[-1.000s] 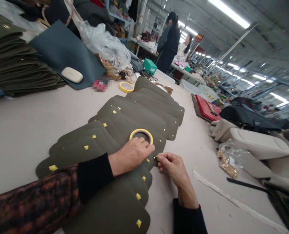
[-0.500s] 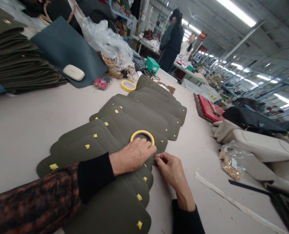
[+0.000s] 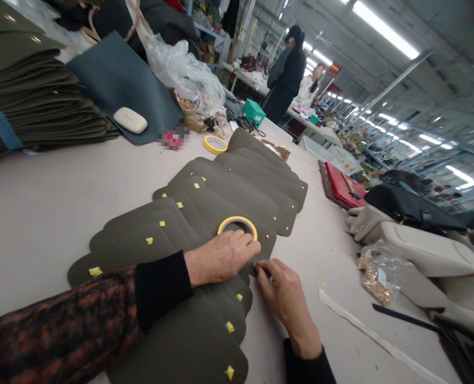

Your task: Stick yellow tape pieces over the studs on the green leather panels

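Panels (image 3: 221, 186), overlapped on the tabletop (image 3: 112, 181) beneath the left grip (image 3: 221, 256); the row's long axis points forward, slightly rightward. Right-edge tabs (image 3: 230, 326) nearer than the grips appear done; bare studs (image 3: 274, 218) beyond appear left. Left grip: curled round tape roll (image 3: 237, 219). Right grip (image 3: 280, 290): narrow, pinching a yellow scrap (image 3: 255, 265).

- Source: bright overhead tubes (image 3: 384, 29); smaller, distant lamp rows.
- Bench (image 3: 40, 208): evenly lit; soft shadow beside right grip (image 3: 279, 285).
- Glare: small glints on dark stack (image 3: 32, 69).
- Focus: far background soft.
- Distortion: wide-angle stretch at edges; tilted horizon.
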### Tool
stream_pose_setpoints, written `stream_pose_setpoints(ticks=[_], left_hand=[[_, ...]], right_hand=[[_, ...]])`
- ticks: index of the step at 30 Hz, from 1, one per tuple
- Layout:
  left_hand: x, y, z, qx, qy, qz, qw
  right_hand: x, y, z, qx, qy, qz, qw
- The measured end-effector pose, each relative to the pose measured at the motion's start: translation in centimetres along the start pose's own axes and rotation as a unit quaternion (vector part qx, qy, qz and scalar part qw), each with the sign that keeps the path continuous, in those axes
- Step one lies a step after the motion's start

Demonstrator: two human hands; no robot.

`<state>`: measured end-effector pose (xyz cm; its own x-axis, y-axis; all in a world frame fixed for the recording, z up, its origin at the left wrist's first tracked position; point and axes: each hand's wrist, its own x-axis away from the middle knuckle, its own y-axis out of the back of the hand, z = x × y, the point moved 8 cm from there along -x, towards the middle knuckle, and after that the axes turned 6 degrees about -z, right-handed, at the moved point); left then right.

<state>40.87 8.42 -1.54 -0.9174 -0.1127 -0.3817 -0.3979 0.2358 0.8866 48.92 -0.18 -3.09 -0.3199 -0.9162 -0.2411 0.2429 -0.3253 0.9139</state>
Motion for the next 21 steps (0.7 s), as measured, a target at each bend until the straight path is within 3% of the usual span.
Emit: stream_pose_setpoints(ticks=[2,7,11,14,19,21], left_hand=[[0.1,0.0,0.0,0.001,-0.002,-0.003,1.000],[0.1,0.2,-0.4,-0.014,-0.021,-0.011,1.000],[0.0,0.8,-0.8,-0.028,-0.036,-0.019,0.999],[0.0,1.0,-0.8,-0.031,-0.036,-0.014,0.999],[0.2,1.1,-0.1,0.016,-0.014,-0.025,0.999],[0.3,1.4,0.3,0.056,0.001,-0.050,0.997]], right_hand=[[-0.4,-0.6,0.3,0.034,0.002,0.021,0.999],[-1.9,-1.3,-0.6,0.075,-0.085,0.077,0.991],[-2.0,-0.9,-1.2,0.063,-0.133,0.062,0.987],[-1.3,-0.8,-1.7,0.008,-0.166,0.039,0.985],[-0.2,-1.8,-1.8,-0.153,-0.174,0.097,0.968],[-0.3,-0.8,-1.9,-0.212,-0.175,0.035,0.961]])
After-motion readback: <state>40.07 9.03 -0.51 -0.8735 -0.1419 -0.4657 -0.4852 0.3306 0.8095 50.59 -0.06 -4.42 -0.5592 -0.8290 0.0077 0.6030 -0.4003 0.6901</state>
